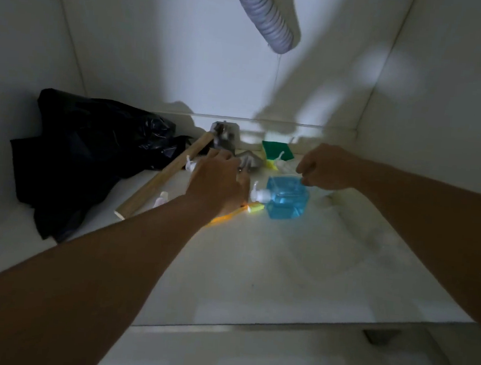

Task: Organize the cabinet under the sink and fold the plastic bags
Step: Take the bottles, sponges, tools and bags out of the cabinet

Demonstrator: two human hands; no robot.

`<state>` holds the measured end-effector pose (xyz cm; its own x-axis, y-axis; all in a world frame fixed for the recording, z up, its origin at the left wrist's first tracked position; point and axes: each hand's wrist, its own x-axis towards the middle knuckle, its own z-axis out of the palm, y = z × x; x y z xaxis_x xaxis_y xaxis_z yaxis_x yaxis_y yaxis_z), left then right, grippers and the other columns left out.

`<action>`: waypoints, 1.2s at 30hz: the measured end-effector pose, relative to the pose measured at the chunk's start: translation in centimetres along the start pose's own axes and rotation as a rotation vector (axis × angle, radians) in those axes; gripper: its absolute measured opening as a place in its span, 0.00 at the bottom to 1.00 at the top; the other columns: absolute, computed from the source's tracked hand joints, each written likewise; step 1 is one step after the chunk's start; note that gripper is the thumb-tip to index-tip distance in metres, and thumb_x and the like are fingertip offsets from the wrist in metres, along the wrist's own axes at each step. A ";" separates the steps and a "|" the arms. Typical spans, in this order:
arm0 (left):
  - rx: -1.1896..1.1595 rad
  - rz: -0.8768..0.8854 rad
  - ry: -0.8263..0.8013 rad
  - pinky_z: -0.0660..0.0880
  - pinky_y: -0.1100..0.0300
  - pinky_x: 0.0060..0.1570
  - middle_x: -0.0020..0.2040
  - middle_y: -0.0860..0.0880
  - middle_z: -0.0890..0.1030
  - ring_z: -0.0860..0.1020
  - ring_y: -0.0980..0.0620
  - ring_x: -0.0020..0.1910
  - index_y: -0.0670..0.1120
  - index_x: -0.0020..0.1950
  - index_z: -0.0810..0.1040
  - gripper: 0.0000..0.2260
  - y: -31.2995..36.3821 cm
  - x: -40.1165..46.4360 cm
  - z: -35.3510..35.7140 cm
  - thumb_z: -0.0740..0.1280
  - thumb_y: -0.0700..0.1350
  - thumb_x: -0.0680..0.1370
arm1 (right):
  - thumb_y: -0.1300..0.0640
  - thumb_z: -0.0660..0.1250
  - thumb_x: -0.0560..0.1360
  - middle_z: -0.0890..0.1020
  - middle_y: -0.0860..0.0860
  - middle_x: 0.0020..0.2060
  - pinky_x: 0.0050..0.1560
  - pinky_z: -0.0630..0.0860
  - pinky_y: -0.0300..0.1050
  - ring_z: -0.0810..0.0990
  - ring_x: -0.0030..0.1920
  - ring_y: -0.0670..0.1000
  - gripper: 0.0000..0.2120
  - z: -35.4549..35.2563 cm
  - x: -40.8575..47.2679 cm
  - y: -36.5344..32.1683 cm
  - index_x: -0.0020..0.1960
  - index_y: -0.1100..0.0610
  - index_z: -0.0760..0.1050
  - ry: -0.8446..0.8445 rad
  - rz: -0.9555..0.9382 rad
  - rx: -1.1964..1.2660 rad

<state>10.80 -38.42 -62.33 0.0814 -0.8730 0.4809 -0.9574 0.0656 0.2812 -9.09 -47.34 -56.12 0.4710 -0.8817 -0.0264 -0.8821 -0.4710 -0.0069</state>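
While both bare arms reach deep into the white cabinet, the left hand lies palm-down over a clutter of small things near the middle of the floor, its fingers bent forward; whether it actually grips anything beneath it cannot be told. The right hand hovers just behind a blue liquid bottle, fingers curled with the tips drawn together at the bottle's far edge — it seems to pinch something there, though the dim light leaves that unsure. The bottle lies on its side with its white pump head pointing left, toward the left hand. A crumpled black plastic bag is heaped in the back left corner against the side wall. A wooden handle runs diagonally from the front left up to a metal head near the back wall, passing beside the bag. A green sponge sits at the back, between the two hands, and an orange-yellow strip shows under the left wrist. Overhead, a grey ribbed drain hose hangs down from the top — its end is open
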 end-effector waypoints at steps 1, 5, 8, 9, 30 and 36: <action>0.005 0.025 0.001 0.70 0.50 0.61 0.60 0.44 0.78 0.72 0.44 0.62 0.42 0.59 0.79 0.14 1.1 -0.1 0.2 0.63 0.47 0.77 | 0.53 0.70 0.76 0.79 0.51 0.63 0.64 0.71 0.45 0.76 0.62 0.53 0.16 0.1 -0.4 0.8 0.63 0.52 0.80 0.002 0.022 0.017; 0.036 -0.005 -0.179 0.71 0.52 0.62 0.66 0.46 0.74 0.70 0.46 0.65 0.44 0.68 0.72 0.20 3.7 0.1 0.8 0.66 0.42 0.76 | 0.48 0.73 0.73 0.80 0.49 0.60 0.64 0.73 0.47 0.79 0.58 0.51 0.21 0.5 -1.9 2.5 0.64 0.52 0.78 -0.020 0.054 0.024; 0.183 -0.065 -0.157 0.70 0.51 0.62 0.65 0.45 0.73 0.70 0.44 0.64 0.45 0.67 0.72 0.18 3.2 0.9 0.4 0.65 0.47 0.77 | 0.50 0.73 0.74 0.77 0.51 0.65 0.66 0.70 0.45 0.76 0.63 0.51 0.27 1.6 -2.5 1.7 0.70 0.54 0.72 -0.005 0.001 0.061; 0.216 -0.116 -0.158 0.70 0.51 0.62 0.65 0.44 0.73 0.70 0.44 0.64 0.44 0.66 0.72 0.18 2.7 1.2 0.1 0.64 0.48 0.78 | 0.51 0.73 0.73 0.75 0.51 0.67 0.66 0.69 0.44 0.75 0.64 0.51 0.27 2.1 -2.4 1.3 0.71 0.53 0.72 0.015 -0.019 0.085; -0.174 -0.396 -0.204 0.68 0.60 0.38 0.61 0.45 0.69 0.69 0.52 0.46 0.62 0.78 0.52 0.52 -3.8 3.6 0.7 0.81 0.44 0.63 | 0.56 0.79 0.66 0.74 0.54 0.65 0.57 0.75 0.47 0.76 0.60 0.55 0.41 2.5 0.4 -1.1 0.73 0.56 0.64 -0.010 -0.145 0.092; -0.101 -0.253 -0.139 0.70 0.60 0.48 0.57 0.48 0.65 0.67 0.49 0.57 0.43 0.64 0.69 0.37 -1.3 1.7 -2.5 0.80 0.44 0.59 | 0.52 0.79 0.62 0.77 0.51 0.53 0.42 0.71 0.43 0.74 0.47 0.52 0.33 -0.7 -3.3 -0.9 0.61 0.56 0.69 0.163 -0.040 0.193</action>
<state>12.86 -38.77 -59.77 0.2689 -0.9249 0.2689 -0.8783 -0.1209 0.4625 -9.87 -44.06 -55.31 0.4862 -0.8627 0.1392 -0.8403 -0.5053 -0.1962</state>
